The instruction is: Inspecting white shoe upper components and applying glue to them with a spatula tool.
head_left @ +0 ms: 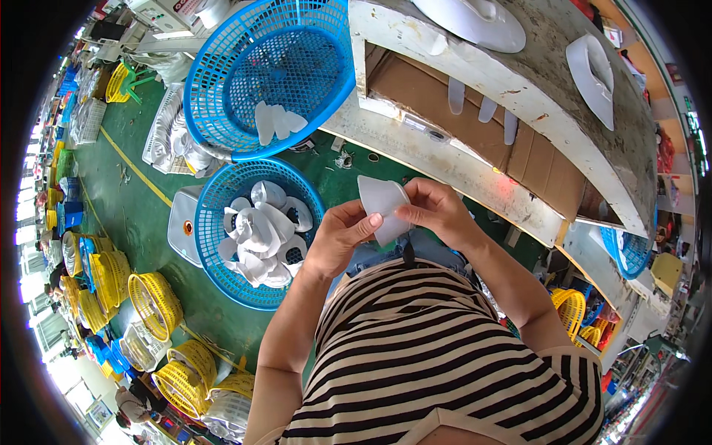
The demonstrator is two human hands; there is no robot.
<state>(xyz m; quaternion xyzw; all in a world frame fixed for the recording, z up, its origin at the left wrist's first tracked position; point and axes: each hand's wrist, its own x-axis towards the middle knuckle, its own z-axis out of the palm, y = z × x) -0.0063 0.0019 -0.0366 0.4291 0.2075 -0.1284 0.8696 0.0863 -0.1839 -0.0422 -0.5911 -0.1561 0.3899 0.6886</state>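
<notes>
Fingers (365,227) of both hands are closed on one white piece (383,199), which is pinched near its left edge by the left hand (335,241) and at its right edge by the right hand (445,213). It is held between them, neither hand nearer, its long axis pointed roughly away from the body. Leftward, white parts (256,231) are heaped in a blue basket (222,283); ahead-right, curved white pieces (489,24) are set on the worktop (545,63).

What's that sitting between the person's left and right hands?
In the head view, a white curved piece lies between the left hand and the right hand, held by both.
</notes>
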